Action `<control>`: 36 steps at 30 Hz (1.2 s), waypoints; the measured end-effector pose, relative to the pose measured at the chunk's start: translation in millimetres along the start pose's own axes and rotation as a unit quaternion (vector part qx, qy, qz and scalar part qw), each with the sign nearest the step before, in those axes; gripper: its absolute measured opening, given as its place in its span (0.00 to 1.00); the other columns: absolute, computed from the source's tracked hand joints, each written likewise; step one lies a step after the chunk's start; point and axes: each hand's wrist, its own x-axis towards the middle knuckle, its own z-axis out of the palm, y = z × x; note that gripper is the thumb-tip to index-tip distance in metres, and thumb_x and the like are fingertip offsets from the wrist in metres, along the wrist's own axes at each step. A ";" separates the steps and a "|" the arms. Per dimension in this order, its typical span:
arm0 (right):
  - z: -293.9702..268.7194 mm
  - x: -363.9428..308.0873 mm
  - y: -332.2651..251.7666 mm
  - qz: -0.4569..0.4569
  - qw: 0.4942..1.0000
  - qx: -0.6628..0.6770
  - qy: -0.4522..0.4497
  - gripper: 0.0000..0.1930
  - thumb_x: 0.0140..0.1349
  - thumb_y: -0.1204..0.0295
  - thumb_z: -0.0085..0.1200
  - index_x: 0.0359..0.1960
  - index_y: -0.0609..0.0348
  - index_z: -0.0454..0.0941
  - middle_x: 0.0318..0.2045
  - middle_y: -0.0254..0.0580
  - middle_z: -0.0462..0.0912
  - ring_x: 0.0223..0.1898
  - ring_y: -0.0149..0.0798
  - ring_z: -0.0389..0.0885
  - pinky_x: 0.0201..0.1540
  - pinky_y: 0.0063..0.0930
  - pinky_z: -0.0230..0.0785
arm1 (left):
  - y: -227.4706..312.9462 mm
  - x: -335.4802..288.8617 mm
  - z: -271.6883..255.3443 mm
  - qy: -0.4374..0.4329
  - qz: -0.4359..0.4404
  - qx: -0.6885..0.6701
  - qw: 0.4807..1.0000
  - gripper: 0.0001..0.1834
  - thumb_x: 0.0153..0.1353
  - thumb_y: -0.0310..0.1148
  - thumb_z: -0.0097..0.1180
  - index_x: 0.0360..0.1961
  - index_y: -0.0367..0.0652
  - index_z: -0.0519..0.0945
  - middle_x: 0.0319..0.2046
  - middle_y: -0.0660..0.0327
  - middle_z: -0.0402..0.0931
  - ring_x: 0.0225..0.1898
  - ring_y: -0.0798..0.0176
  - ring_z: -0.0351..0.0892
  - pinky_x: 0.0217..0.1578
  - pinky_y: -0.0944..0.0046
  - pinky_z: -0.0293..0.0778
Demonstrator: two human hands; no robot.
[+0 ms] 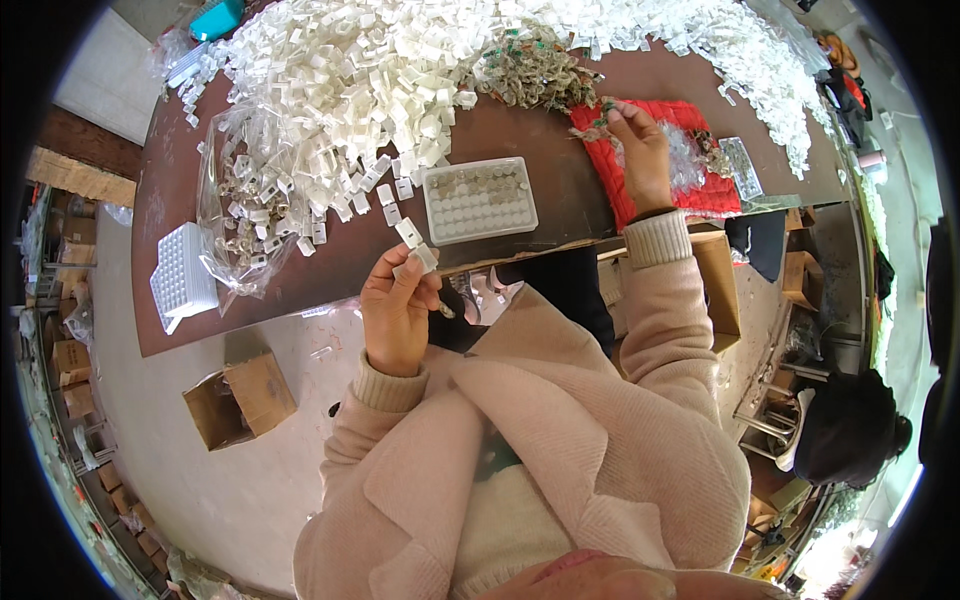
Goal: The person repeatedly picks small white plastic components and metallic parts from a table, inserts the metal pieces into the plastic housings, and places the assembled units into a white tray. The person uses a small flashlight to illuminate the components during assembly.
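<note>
My left hand [397, 305] is closed, pinching a small white plastic box [424, 258] between thumb and fingers at the table's front edge. A small beaded-looking piece [446, 311] shows by its lower fingers; I cannot tell its kind. My right hand [640, 150] pinches a small green piece [608, 112] over a red quilted cloth [612, 185]. On that cloth lie clear plastic bags [684, 165]. Just left of the right hand is a tangled heap of beige and green small pieces [535, 70]. A white tray [480, 236] with rows of round pieces sits between my hands.
A huge pile of small white boxes [330, 80] covers the table's back left, and clear ones [760, 80] its back right. Beside a clear bag [240, 200] at left lies a white dimpled tray [184, 275]. A cardboard box [240, 400] stands on the floor.
</note>
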 end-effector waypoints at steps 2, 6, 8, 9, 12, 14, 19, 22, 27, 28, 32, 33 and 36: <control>-0.6 -1.7 0.8 0.020 1.000 -0.007 0.003 0.09 0.66 0.81 0.57 0.47 0.66 0.82 0.42 0.36 0.85 0.42 0.28 0.81 0.46 0.23 0.76 | 0.3 0.4 -0.2 -0.001 -0.001 0.006 1.000 0.10 0.69 0.26 0.57 0.49 0.37 0.77 0.35 0.55 0.83 0.25 0.70 0.79 0.24 0.74 0.73; -0.9 -1.7 1.5 -0.002 0.949 -0.314 -0.010 0.08 0.69 0.76 0.57 0.47 0.63 0.81 0.42 0.35 0.85 0.42 0.26 0.81 0.50 0.20 0.72 | -1.8 -2.2 -1.8 -0.019 -0.003 0.007 1.000 0.10 0.69 0.25 0.56 0.49 0.37 0.77 0.35 0.55 0.84 0.25 0.70 0.79 0.24 0.74 0.74; 1.2 0.3 -2.4 0.013 0.994 -0.111 0.005 0.08 0.70 0.75 0.55 0.48 0.64 0.81 0.42 0.37 0.85 0.42 0.28 0.81 0.49 0.20 0.73 | -3.2 -1.7 -1.9 -0.024 0.003 0.003 1.000 0.11 0.69 0.25 0.56 0.51 0.36 0.77 0.34 0.54 0.84 0.25 0.70 0.79 0.23 0.74 0.74; 3.8 -3.5 -4.8 0.054 0.998 -0.012 0.034 0.09 0.70 0.75 0.54 0.48 0.64 0.80 0.42 0.37 0.85 0.42 0.29 0.81 0.49 0.21 0.73 | -3.4 -2.1 -1.7 -0.019 -0.004 0.003 1.000 0.12 0.69 0.25 0.56 0.52 0.36 0.77 0.35 0.54 0.84 0.25 0.70 0.79 0.23 0.74 0.74; 19.4 -14.1 -21.9 0.033 0.993 0.110 -0.012 0.09 0.71 0.75 0.52 0.48 0.64 0.79 0.40 0.39 0.85 0.40 0.30 0.82 0.48 0.22 0.73 | -2.8 -1.0 1.7 -0.021 -0.015 0.002 1.000 0.13 0.69 0.25 0.56 0.53 0.36 0.77 0.38 0.53 0.84 0.25 0.70 0.79 0.22 0.74 0.73; 35.2 -31.8 -38.2 0.018 0.993 0.072 -0.087 0.08 0.71 0.77 0.51 0.49 0.64 0.77 0.40 0.40 0.85 0.38 0.32 0.82 0.47 0.26 0.75 | -3.5 -1.4 6.8 -0.036 -0.010 -0.008 0.999 0.13 0.69 0.24 0.56 0.53 0.35 0.77 0.40 0.52 0.84 0.25 0.70 0.79 0.22 0.74 0.73; 86.2 -112.8 -70.6 -0.120 0.920 -0.248 -0.279 0.11 0.63 0.79 0.59 0.47 0.59 0.80 0.36 0.44 0.83 0.35 0.44 0.82 0.44 0.34 0.74 | -0.1 -6.1 20.4 -0.114 0.004 0.016 0.993 0.12 0.69 0.24 0.54 0.52 0.34 0.76 0.49 0.48 0.80 0.28 0.70 0.74 0.20 0.77 0.68; 108.5 -130.2 -75.4 -0.281 0.861 -0.302 -0.299 0.14 0.55 0.79 0.64 0.44 0.59 0.81 0.34 0.43 0.82 0.38 0.52 0.77 0.43 0.39 0.73 | 4.0 -8.4 24.8 -0.158 0.030 0.035 0.986 0.13 0.68 0.24 0.57 0.52 0.33 0.77 0.41 0.54 0.82 0.26 0.72 0.74 0.17 0.77 0.66; 120.0 -135.6 -74.0 -0.275 0.875 -0.287 -0.276 0.14 0.54 0.79 0.65 0.43 0.60 0.80 0.33 0.44 0.82 0.37 0.50 0.78 0.41 0.39 0.73 | 5.5 -11.5 24.0 -0.106 0.044 0.034 0.993 0.13 0.64 0.19 0.59 0.50 0.34 0.79 0.31 0.55 0.82 0.24 0.74 0.78 0.16 0.79 0.68; 120.5 -137.3 -73.3 -0.273 0.878 -0.285 -0.271 0.14 0.54 0.79 0.66 0.43 0.60 0.81 0.33 0.45 0.82 0.36 0.50 0.79 0.40 0.38 0.74 | 5.2 -11.6 23.1 -0.104 0.047 0.034 0.993 0.13 0.64 0.19 0.59 0.50 0.34 0.79 0.31 0.55 0.82 0.24 0.74 0.78 0.16 0.79 0.68; 123.3 -147.4 -70.7 -0.159 0.929 -0.245 -0.227 0.12 0.54 0.81 0.66 0.42 0.61 0.82 0.33 0.44 0.83 0.35 0.45 0.82 0.37 0.34 0.75 | 3.4 -10.9 19.4 -0.128 0.056 0.025 0.990 0.13 0.64 0.19 0.59 0.50 0.34 0.79 0.32 0.56 0.83 0.23 0.75 0.77 0.15 0.80 0.67; 123.8 -148.4 -70.7 -0.143 0.940 -0.220 -0.219 0.12 0.54 0.82 0.65 0.41 0.61 0.82 0.34 0.44 0.84 0.35 0.43 0.82 0.37 0.32 0.75 | 1.7 -11.1 19.3 -0.106 0.048 0.022 0.993 0.13 0.64 0.19 0.59 0.50 0.35 0.79 0.32 0.56 0.83 0.23 0.74 0.76 0.16 0.79 0.68; 126.7 -150.0 -71.3 -0.108 0.960 -0.153 -0.208 0.10 0.55 0.84 0.64 0.39 0.63 0.83 0.34 0.43 0.85 0.34 0.38 0.83 0.36 0.28 0.75 | -4.4 -12.4 19.8 -0.067 0.049 -0.011 0.997 0.13 0.64 0.21 0.60 0.50 0.36 0.79 0.33 0.59 0.82 0.22 0.73 0.74 0.20 0.77 0.69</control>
